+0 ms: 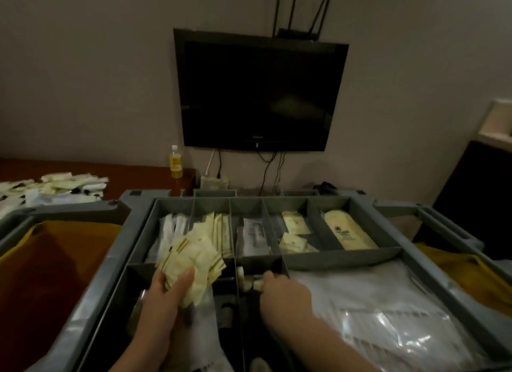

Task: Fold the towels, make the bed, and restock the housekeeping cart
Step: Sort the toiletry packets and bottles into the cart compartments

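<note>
A person is leaning over a grey cart tray (360,256) split by dividers into several compartments. The left hand (166,291) is gripping a fanned bunch of pale yellow packets (191,263), holding them just above the divider between the back row and the near left compartment. The right hand (285,291) is reaching into the narrow middle compartment, its fingers closing around a small cream-coloured bottle (256,285); a second small cream piece (240,274) is sitting just beside it. In the back row, more yellow packets (295,233) are lying in one compartment and a long cream pouch (347,231) is filling the rightmost one. Clear plastic-wrapped items (388,316) are lying in the wide right compartment. A pile of loose packets (52,187) is resting on the brown surface at far left, near a yellow drink bottle (175,162). A dark television (257,91) is hanging on the wall behind.
</note>
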Tool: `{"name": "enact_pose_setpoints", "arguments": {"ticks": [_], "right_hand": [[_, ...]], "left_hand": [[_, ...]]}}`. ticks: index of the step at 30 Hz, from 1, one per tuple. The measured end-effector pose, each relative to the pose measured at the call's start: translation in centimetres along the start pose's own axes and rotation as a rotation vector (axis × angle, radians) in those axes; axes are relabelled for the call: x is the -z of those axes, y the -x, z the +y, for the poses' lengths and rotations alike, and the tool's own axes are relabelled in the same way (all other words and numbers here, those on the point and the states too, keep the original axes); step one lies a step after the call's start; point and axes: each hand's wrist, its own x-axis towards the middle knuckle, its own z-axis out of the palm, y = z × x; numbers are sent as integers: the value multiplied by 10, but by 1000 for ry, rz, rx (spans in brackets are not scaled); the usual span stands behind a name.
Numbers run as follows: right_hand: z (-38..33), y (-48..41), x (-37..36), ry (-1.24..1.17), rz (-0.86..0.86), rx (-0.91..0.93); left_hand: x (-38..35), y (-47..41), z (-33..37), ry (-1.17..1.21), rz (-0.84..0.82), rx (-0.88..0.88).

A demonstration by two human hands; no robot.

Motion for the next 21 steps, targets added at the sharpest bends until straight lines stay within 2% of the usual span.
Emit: {"name": "enact_pose_setpoints", "arguments": {"ticks": [4,6,9,12,15,19,21], "right_hand": [[-6,7,-20,25,-52,20],[-3,14,-28,-53,-121,32],[5,21,-27,-383,-94,-6],[10,23,-22,-825,-5,-156],[11,23,-21,-1145,-83,-296],[6,22,-23,-1103,-140,-334],[4,21,-24,-935,-112,-303]], "left_hand": [[-1,5,-1,61,-33,23],[1,9,0,54,-41,14],[0,12,1,71,-63,-8],[-3,16,1,57,-91,-38],[-5,18,3,66,-104,-44],[-6,17,1,79,-123,-14],[-6,16,0,80,-121,-6]]}}
